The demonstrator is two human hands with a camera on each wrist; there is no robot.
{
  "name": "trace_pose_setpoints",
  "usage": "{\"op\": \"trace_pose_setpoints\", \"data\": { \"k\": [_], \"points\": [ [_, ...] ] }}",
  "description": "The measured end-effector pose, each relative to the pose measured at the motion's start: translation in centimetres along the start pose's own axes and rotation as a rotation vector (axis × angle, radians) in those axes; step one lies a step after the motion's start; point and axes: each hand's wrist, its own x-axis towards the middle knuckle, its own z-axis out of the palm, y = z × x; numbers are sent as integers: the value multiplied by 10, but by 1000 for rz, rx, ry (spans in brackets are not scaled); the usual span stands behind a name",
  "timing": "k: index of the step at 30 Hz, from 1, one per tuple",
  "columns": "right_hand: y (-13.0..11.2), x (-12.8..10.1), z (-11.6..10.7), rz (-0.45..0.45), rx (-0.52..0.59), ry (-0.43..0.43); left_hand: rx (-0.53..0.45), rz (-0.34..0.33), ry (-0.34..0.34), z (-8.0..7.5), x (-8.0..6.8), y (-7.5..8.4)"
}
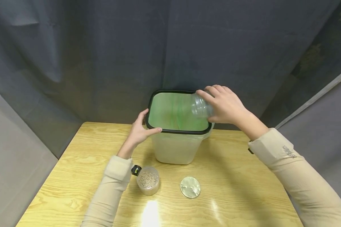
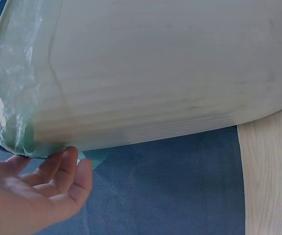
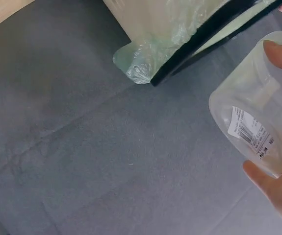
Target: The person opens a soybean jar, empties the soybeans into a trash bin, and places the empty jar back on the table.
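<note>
A translucent white bin (image 1: pixel 174 149) with a black rim and a green liner stands at the back middle of the wooden table (image 1: pixel 238 176). My left hand (image 1: pixel 140 130) grips the bin's front left corner, thumb lying on the rim. In the left wrist view the fingers (image 2: pixel 62 171) touch the bin wall (image 2: pixel 155 73) just under the rim. My right hand (image 1: pixel 225 105) holds a clear plastic jar (image 1: pixel 200 106) on its side, mouth over the bin's right edge. The right wrist view shows the jar (image 3: pixel 251 115) looking empty, a barcode label on it, beside the black rim (image 3: pixel 214 29).
A small clear tub of beige pellets (image 1: pixel 148 180) stands near my left sleeve. A round lid (image 1: pixel 190 187) lies flat to its right. Dark grey curtain (image 1: pixel 102 63) hangs close behind the table. A knot of green liner (image 3: pixel 138 61) hangs outside the bin.
</note>
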Motion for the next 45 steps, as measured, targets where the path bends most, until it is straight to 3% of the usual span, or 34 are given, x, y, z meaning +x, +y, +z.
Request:
{"op": "trace_pose_setpoints", "data": {
  "k": [15, 22, 36, 45],
  "points": [
    [2, -33, -16, 68, 60, 98, 0, 4, 6, 2, 3, -4],
    [4, -50, -16, 130, 90, 102, 2, 13, 15, 1, 4, -3],
    [-9, -90, -7, 255, 179, 181, 2, 8, 3, 1, 3, -2],
    [-21, -116, 14, 338, 246, 237, 5, 4, 9, 0, 4, -3]
  ]
}}
